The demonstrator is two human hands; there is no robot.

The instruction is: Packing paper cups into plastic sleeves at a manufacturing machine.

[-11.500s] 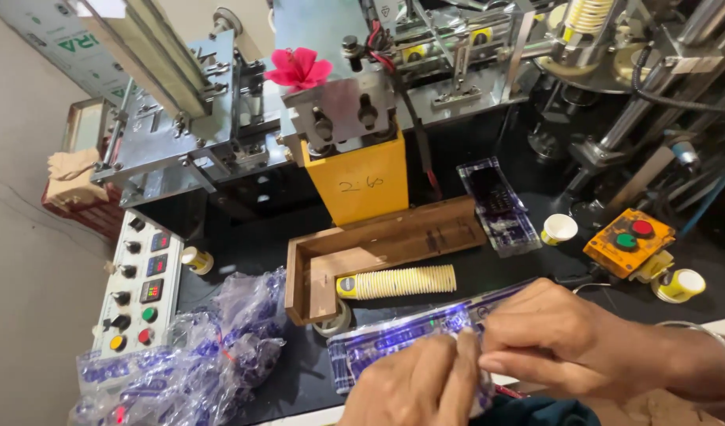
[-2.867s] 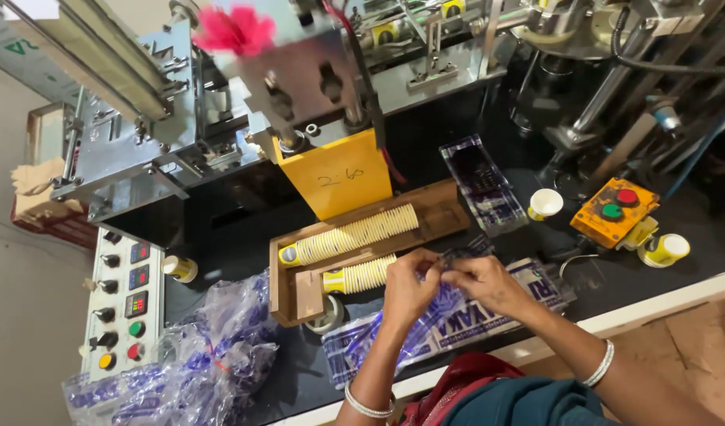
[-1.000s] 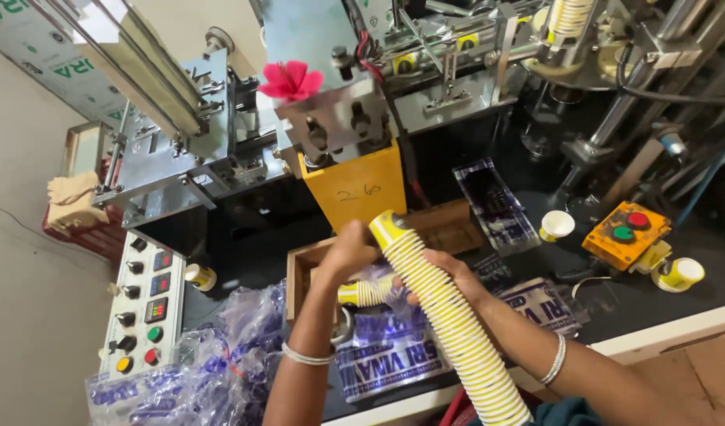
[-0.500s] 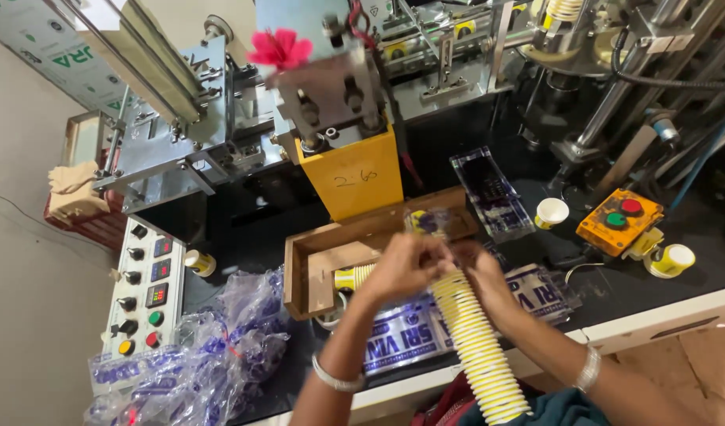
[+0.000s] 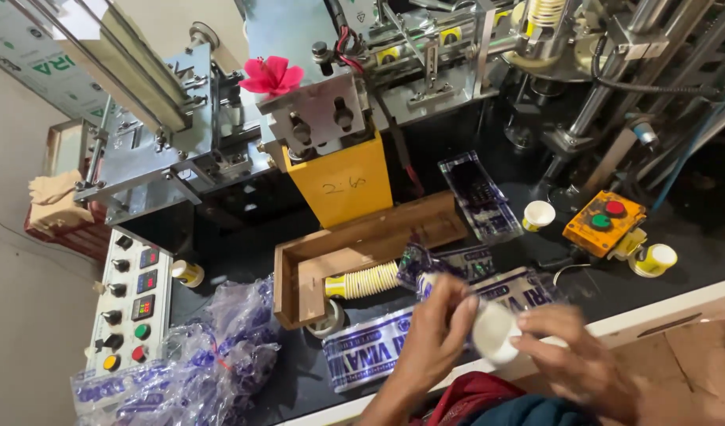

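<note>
Both hands meet low over the black bench. The left hand (image 5: 429, 343) and right hand (image 5: 575, 359) curl their fingers around a white paper cup (image 5: 495, 335), pinched between them.

My black machine bench (image 5: 654, 296), cluttered.
On it I see a wooden tray (image 5: 362, 248), printed plastic sleeves (image 5: 370, 355), crumpled bags (image 5: 197, 355), loose paper cups (image 5: 538, 214) and an orange button box (image 5: 604, 223).

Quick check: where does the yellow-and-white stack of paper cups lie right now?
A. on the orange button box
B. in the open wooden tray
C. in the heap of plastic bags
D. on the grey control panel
B: the yellow-and-white stack of paper cups lies on its side inside the open wooden tray, in front of the yellow machine block.
</note>
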